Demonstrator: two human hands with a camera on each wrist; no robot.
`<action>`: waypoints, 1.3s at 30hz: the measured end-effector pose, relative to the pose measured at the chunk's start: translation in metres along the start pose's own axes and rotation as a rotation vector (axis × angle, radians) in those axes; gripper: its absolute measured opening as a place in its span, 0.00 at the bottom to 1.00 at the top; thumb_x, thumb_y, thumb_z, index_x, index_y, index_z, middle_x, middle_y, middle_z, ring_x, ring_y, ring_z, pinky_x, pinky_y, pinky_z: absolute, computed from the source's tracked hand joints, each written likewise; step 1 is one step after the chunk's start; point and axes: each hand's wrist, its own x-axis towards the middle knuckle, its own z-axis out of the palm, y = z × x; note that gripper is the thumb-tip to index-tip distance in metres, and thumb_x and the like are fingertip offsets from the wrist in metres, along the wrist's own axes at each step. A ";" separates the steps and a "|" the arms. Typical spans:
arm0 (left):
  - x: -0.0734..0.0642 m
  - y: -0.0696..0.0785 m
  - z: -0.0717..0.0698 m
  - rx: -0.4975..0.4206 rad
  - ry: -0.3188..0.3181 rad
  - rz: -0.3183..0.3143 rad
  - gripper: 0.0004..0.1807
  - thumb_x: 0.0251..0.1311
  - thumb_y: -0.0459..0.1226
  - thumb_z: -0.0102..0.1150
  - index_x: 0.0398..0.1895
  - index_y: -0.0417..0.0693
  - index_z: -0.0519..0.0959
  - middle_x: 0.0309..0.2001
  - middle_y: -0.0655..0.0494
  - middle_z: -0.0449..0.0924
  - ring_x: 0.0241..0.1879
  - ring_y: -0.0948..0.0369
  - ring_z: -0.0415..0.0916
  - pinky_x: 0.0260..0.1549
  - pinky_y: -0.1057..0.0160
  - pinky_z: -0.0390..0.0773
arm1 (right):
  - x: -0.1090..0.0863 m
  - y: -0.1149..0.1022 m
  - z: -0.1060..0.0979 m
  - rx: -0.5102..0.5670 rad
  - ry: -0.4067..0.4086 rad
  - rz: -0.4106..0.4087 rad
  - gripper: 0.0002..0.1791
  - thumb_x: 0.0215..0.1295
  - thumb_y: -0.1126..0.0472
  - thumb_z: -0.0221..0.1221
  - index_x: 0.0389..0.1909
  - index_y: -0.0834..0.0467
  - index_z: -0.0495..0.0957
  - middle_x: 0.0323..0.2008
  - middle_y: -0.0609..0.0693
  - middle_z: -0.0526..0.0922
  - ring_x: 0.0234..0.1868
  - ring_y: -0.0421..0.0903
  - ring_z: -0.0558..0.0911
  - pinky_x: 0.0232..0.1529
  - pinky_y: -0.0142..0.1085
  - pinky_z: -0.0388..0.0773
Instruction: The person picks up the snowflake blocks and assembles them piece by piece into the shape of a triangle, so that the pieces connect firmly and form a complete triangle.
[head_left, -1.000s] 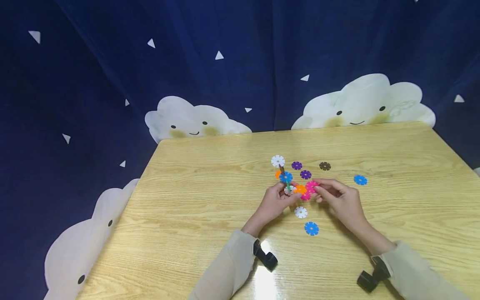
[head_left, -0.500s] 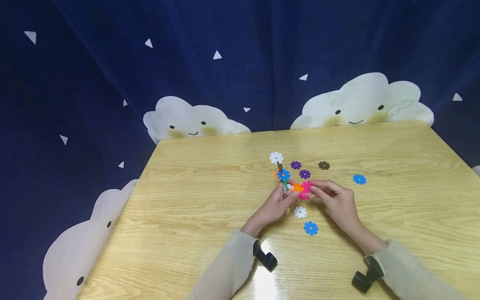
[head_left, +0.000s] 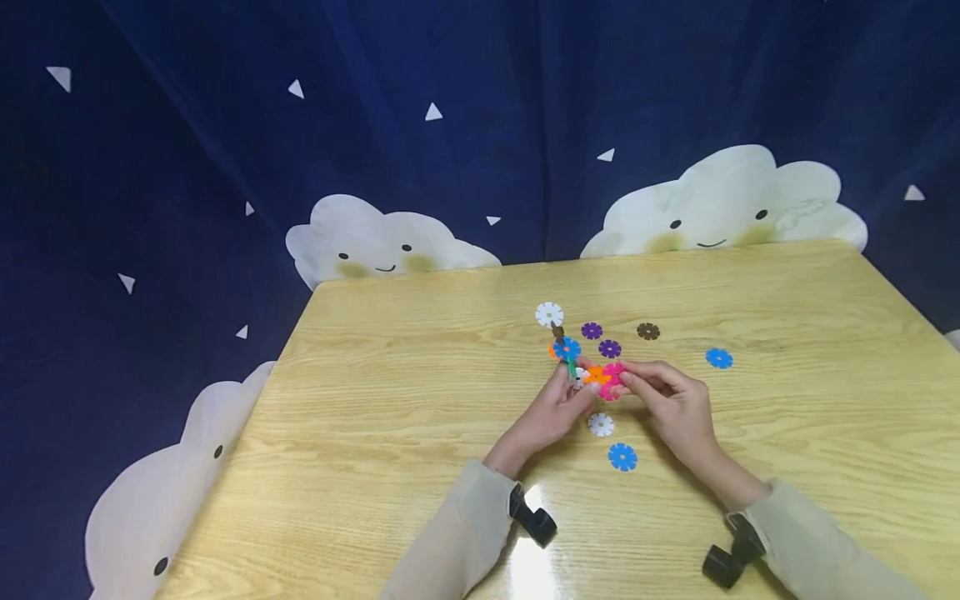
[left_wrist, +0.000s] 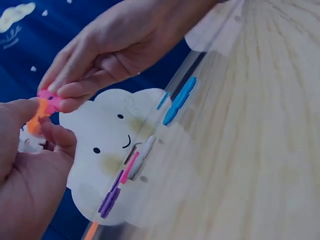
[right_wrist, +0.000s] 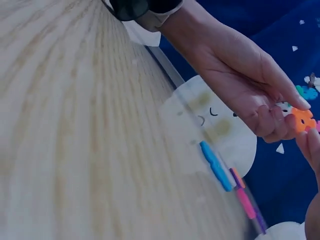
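My left hand [head_left: 551, 410] pinches an orange notched plastic disc [head_left: 596, 376] between thumb and fingers. From this disc a joined chain runs away to the upper left: a white disc [left_wrist: 31, 141], a green disc [head_left: 572, 367] seen edge-on, a blue disc [head_left: 567, 348], a brown disc [head_left: 557, 332] and a white end disc [head_left: 549, 314]. My right hand [head_left: 681, 410] pinches a pink disc [left_wrist: 48, 100] against the orange disc's right edge. How deep their slots sit together is hidden by fingertips. Both hands are above the table.
Loose discs lie on the wooden table [head_left: 360, 433]: purple discs [head_left: 610, 348], a brown one [head_left: 648, 332], a blue one [head_left: 719, 358] at right, a white one [head_left: 601, 425] and a blue one [head_left: 622, 457] nearer me. Another pink disc [right_wrist: 245, 202] lies beneath the hands.
My right hand has moved slightly left with the pink disc, up against the orange one. The chain's far white end has shifted a little up and left.
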 end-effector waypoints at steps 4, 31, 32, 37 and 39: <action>0.000 0.003 0.001 -0.028 0.027 0.000 0.19 0.74 0.36 0.45 0.63 0.40 0.60 0.25 0.47 0.67 0.23 0.61 0.62 0.24 0.73 0.63 | 0.004 -0.001 -0.002 -0.026 -0.003 -0.047 0.10 0.56 0.80 0.62 0.40 0.71 0.83 0.37 0.27 0.86 0.32 0.31 0.86 0.19 0.25 0.73; 0.001 -0.004 -0.008 -0.082 0.096 -0.051 0.22 0.66 0.39 0.58 0.60 0.41 0.72 0.26 0.54 0.75 0.21 0.69 0.64 0.22 0.74 0.66 | 0.000 -0.003 -0.001 -0.115 -0.037 0.061 0.07 0.57 0.76 0.64 0.37 0.68 0.83 0.26 0.52 0.87 0.19 0.36 0.81 0.21 0.25 0.79; 0.001 -0.004 -0.008 -0.088 0.092 -0.052 0.21 0.66 0.39 0.58 0.60 0.41 0.72 0.24 0.57 0.73 0.21 0.68 0.63 0.22 0.74 0.66 | 0.001 -0.002 -0.004 -0.142 -0.037 0.061 0.08 0.57 0.75 0.64 0.38 0.67 0.83 0.27 0.49 0.87 0.21 0.35 0.82 0.23 0.24 0.79; 0.000 -0.004 -0.008 -0.092 0.084 -0.047 0.21 0.67 0.38 0.57 0.60 0.39 0.71 0.22 0.59 0.70 0.22 0.67 0.63 0.24 0.73 0.67 | 0.011 0.009 -0.029 -0.350 0.005 0.025 0.10 0.56 0.72 0.67 0.40 0.66 0.83 0.30 0.46 0.87 0.27 0.20 0.78 0.30 0.15 0.76; 0.000 -0.004 -0.009 -0.090 0.079 -0.050 0.21 0.67 0.37 0.57 0.60 0.39 0.71 0.22 0.59 0.70 0.22 0.66 0.63 0.24 0.73 0.67 | 0.014 0.016 -0.040 -0.460 0.029 -0.010 0.11 0.54 0.72 0.67 0.40 0.68 0.83 0.30 0.55 0.86 0.28 0.15 0.72 0.31 0.10 0.72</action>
